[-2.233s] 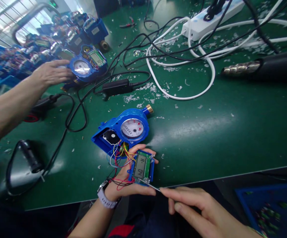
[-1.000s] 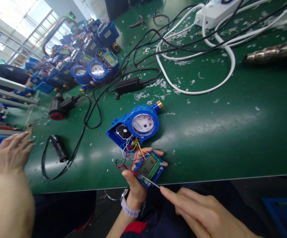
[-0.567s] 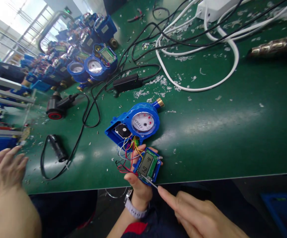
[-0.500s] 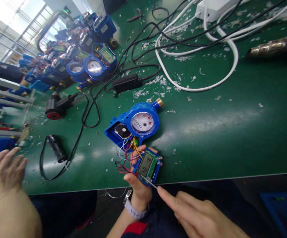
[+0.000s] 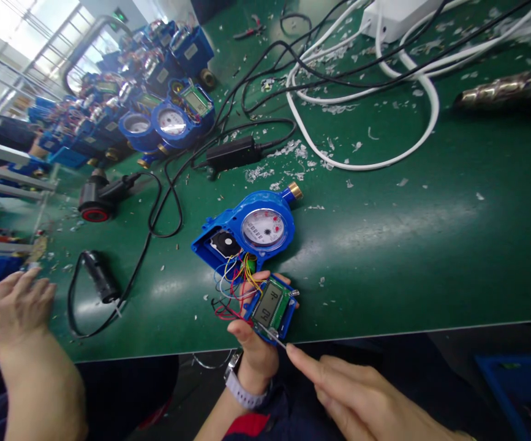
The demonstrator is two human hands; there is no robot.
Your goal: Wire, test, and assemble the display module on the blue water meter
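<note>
My left hand (image 5: pixel 256 361), with a white-strapped watch on the wrist, holds a blue-framed display module (image 5: pixel 272 310) with a green circuit board and an LCD reading. Coloured wires (image 5: pixel 233 294) run from the module to an opened blue water meter (image 5: pixel 247 229), which lies on the green bench mat just beyond my fingers. The meter has a round dial and a brass end fitting. My right hand (image 5: pixel 352 392) pinches a thin metal screwdriver (image 5: pixel 272 335), whose tip reaches the module's lower corner. The screwdriver's handle is hidden inside my fingers.
A co-worker's hand (image 5: pixel 19 306) rests at the bench's left edge. Several assembled blue meters (image 5: pixel 171 122) stand beyond. A black power adapter (image 5: pixel 233 153), black and white cables, a white power strip (image 5: pixel 394 15) and a metal-tipped tool (image 5: pixel 506 89) lie among plastic shreds.
The co-worker's hand has left the far blue meter and now sits at the lower left. My left hand has turned the module slightly, and the view has swung a little.
</note>
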